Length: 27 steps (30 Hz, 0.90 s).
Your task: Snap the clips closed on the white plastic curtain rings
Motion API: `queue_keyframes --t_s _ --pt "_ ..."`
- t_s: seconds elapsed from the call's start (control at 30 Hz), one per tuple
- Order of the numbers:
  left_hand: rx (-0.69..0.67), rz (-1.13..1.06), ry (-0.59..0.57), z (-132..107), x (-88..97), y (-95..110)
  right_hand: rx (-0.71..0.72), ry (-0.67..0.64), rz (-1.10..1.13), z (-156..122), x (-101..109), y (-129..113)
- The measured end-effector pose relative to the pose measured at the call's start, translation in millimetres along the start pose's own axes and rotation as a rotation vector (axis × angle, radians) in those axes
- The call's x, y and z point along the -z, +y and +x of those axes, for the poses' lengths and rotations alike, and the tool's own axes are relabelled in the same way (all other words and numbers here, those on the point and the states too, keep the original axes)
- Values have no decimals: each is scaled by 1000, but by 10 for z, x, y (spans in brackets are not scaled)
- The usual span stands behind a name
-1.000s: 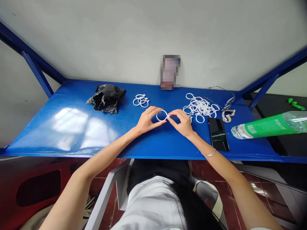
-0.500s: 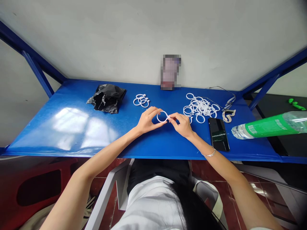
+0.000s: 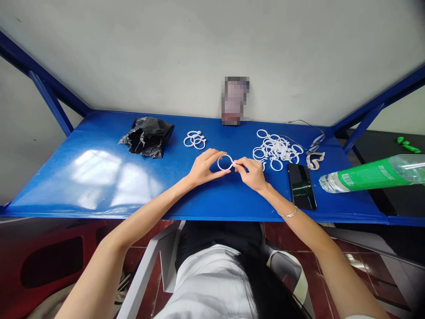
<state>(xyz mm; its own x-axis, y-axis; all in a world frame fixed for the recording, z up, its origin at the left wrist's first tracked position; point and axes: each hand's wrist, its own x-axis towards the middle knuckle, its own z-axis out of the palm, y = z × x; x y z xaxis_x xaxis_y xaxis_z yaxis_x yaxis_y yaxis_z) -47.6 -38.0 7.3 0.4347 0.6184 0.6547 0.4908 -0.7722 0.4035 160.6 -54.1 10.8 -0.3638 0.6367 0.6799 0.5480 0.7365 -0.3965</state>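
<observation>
One white ring [image 3: 218, 162] is being held between our two hands, over the middle of the bench [image 3: 186, 195], about halfway from its far edge to its near edge; whether it is touching the top, we cannot tell. Our left hand [image 3: 205, 167] is curving around the ring, thumb at the lower side and forefinger at the upper. Our right hand [image 3: 251, 173] is pinching the small end at the ring's right side between thumb and finger, and a bracelet [image 3: 290, 212] is circling that wrist.

Beyond our left hand, a few loose rings [image 3: 194, 141] are overlapping toward the far edge. To the right, a heap of rings [image 3: 280, 148] is lying between us and the far right corner, where glasses [image 3: 317, 142] are resting. A phone [image 3: 302, 186] is lying toward the near edge, below a pale holder [image 3: 314, 161]. A bottle [image 3: 372, 175] is showing across the right edge. A black bag [image 3: 152, 137] is sitting toward the far left corner.
</observation>
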Motion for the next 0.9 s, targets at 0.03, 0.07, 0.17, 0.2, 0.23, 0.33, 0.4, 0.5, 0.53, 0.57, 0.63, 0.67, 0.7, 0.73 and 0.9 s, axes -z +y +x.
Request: queue_keyframes --t_s 0.03,0.07,0.17,0.2,0.23,0.33,0.4,0.5,0.53,0.57,0.63,0.67,0.7,0.73,0.9 --pt "-12 5 2 -2 -1 -2 0 3 0 0 -1 3" --pt "-24 9 4 -3 -2 -4 -1 3 -2 0 0 4" --pt "-48 20 10 1 1 -6 -9 -7 -9 -1 3 7" --pt "-52 23 14 4 2 -6 -10 -11 -10 -1 4 8" --pt "-59 26 21 7 3 -6 -10 -14 -9 -3 5 9" --pt "-88 33 42 15 7 -6 -13 -18 2 -7 5 13" --pt "-104 44 53 17 9 -5 -18 -23 12 -10 5 14" --pt "-104 53 55 16 11 -3 -38 -43 10 -11 9 12" --pt "-94 54 48 15 11 -3 -51 -53 7 -10 11 10" --pt "-81 57 39 14 11 -2 -64 -63 6 -10 13 9" --pt "-66 68 34 14 9 0 -86 -79 9 -9 16 7" --pt "-71 73 43 14 8 2 -91 -83 11 -9 17 7" --pt "-85 74 60 16 6 3 -91 -85 11 -9 17 8" --pt "-102 72 79 17 6 6 -88 -86 9 -9 17 9" --pt "-128 51 112 27 7 14 -57 -64 4 -10 16 18"
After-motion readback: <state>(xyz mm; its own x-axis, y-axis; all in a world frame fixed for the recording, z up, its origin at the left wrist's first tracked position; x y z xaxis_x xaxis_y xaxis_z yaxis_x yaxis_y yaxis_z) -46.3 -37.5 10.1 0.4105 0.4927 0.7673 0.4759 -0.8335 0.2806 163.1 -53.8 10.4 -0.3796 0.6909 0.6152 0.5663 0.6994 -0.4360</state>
